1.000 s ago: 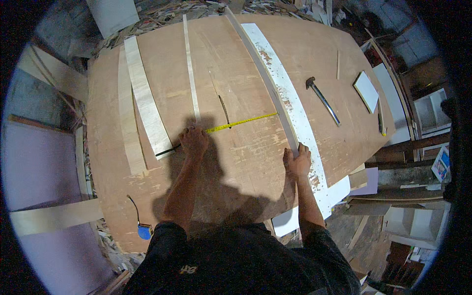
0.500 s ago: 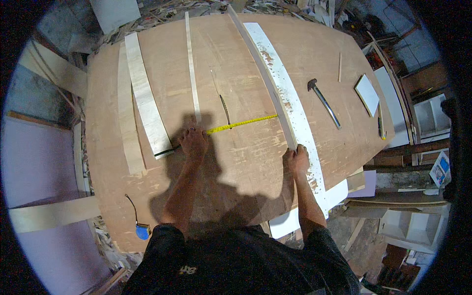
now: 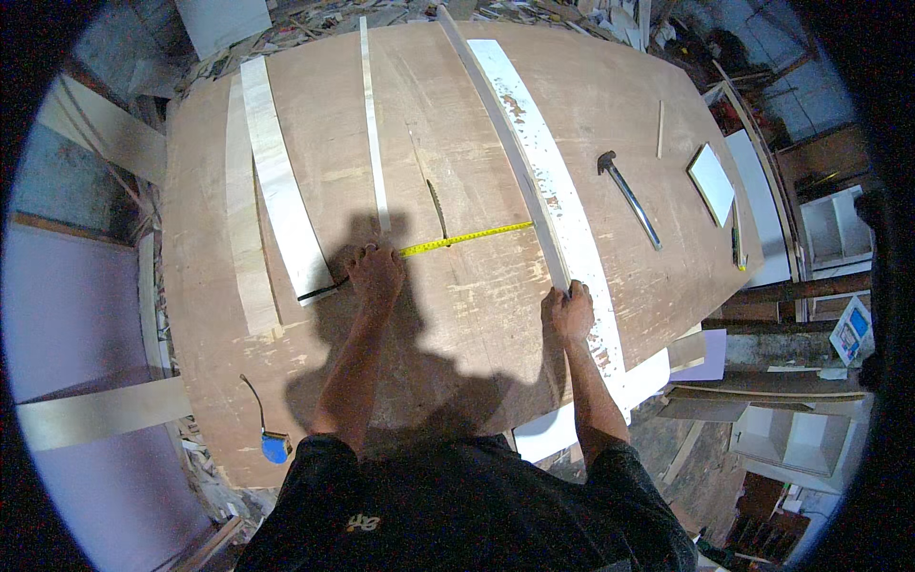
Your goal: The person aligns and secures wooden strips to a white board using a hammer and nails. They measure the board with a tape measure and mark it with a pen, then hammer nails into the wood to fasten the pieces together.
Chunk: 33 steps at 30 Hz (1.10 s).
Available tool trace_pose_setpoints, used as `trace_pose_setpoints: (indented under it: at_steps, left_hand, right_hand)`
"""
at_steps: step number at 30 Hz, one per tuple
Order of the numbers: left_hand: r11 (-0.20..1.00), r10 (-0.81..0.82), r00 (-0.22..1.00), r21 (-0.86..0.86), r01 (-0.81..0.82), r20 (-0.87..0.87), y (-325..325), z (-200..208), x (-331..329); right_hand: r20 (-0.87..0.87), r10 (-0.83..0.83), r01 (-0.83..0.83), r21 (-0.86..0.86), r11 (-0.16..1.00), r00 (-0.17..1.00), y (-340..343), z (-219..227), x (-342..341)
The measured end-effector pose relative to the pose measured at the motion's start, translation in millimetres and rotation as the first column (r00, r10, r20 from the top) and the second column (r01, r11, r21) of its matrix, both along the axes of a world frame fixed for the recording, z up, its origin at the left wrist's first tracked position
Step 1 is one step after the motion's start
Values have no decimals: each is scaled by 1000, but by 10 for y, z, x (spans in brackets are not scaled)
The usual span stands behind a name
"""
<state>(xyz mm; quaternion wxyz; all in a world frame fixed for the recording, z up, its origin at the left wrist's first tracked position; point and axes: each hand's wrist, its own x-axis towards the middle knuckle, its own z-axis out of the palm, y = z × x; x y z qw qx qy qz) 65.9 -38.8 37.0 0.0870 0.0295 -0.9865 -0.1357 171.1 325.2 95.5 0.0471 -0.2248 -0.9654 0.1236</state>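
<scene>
My left hand (image 3: pixel 376 273) is closed around a tape measure whose case is hidden in the fingers; a dark strap trails from it to the left. Its yellow blade (image 3: pixel 467 235) stretches right across the brown plywood sheet (image 3: pixel 477 334) and meets a long narrow wooden board (image 3: pixel 510 143) standing on edge. My right hand (image 3: pixel 573 311) grips that board's near end. Flat alongside it, to the right, lies a white strip (image 3: pixel 562 191) with chipped patches. Beyond the left hand a thin pale batten (image 3: pixel 373 124) runs away from me.
Two pale strips (image 3: pixel 276 181) lie at left. A hammer (image 3: pixel 629 200) and a small white panel (image 3: pixel 711 186) lie at right. A blue tape measure (image 3: pixel 275 448) rests near the left front corner. Wood scraps (image 3: pixel 381 21) litter the far side; a white cabinet (image 3: pixel 791 440) stands lower right.
The edge-standing board and the white strip have shifted slightly left with my right hand. My left hand stays in about the same place, with the blade still stretched out.
</scene>
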Motion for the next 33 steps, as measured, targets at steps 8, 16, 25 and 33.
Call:
trace_pose_setpoints:
  at_steps: [8, 16, 25, 33]
  left_hand:
    - [1000, 13, 1000, -7, -12, 22, 41, 67, 9]
    - [999, -3, 1000, -32, 3, -3, 42, -7, -4]
    - [999, 0, 998, -35, 3, 67, 76, 88, -6]
    - [998, -39, 998, -44, 41, 39, 190, 63, -14]
  right_hand:
    - [12, -14, 15, -23, 1000, 1000, -74, 98, -5]
    - [-25, -22, 21, -19, 1000, 999, -93, 89, -12]
    - [-13, -6, 5, -50, 999, 1000, -46, 45, -55]
    - [8, -21, 21, -58, 998, 1000, -47, 57, -49]
